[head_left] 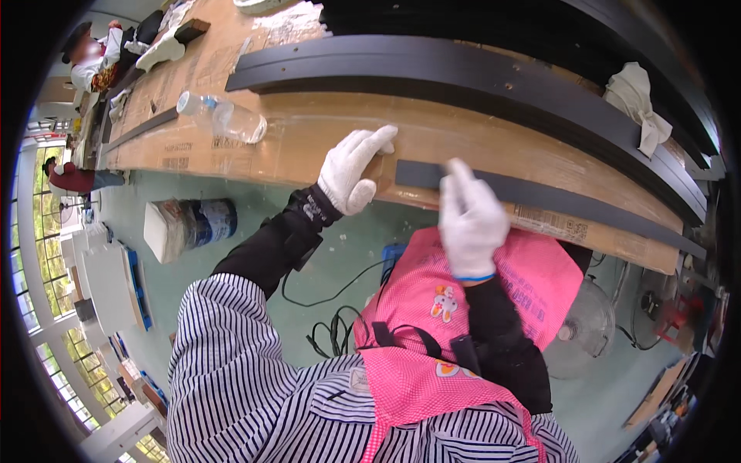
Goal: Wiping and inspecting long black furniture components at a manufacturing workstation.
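1. Now the left hand, in a white glove, lies flat on the cardboard-covered counter, fingers together, just beside the dark strip's end.
2. Seemingly the right hand presses spread fingers onto that strip along the counter's near edge.

Both hands white-gloved: left hand lay flat, fingers extended; right hand raised, fingers loosely curled; forearms black-sleeved.
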A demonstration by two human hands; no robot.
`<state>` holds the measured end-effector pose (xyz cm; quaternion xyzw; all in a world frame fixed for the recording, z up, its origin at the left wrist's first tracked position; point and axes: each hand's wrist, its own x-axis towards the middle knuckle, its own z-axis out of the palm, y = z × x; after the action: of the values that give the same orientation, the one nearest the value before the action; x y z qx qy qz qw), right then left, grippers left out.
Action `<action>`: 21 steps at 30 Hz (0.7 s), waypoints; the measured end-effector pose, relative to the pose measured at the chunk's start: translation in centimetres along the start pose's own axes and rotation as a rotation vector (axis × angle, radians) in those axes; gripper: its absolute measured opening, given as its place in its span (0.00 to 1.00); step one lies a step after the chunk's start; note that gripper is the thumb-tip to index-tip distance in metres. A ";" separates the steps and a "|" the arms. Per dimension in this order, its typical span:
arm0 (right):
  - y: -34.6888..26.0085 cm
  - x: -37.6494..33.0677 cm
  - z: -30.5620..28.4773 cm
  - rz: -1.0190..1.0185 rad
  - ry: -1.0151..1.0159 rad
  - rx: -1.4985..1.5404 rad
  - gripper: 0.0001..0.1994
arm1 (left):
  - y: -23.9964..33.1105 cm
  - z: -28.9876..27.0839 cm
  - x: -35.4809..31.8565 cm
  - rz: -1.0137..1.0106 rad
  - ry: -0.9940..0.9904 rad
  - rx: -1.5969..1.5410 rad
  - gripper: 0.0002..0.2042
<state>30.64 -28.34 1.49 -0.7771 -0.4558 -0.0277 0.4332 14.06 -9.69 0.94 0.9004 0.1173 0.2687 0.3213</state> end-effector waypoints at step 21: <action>-0.9 1.5 -1.9 0.365 -0.275 0.695 0.08 | -2.4 1.7 -0.5 -0.560 0.255 -0.384 0.17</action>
<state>31.54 -28.47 3.95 -0.6490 -0.3463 0.3094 0.6026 14.49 -8.90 -1.90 0.7158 0.3460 0.2978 0.5284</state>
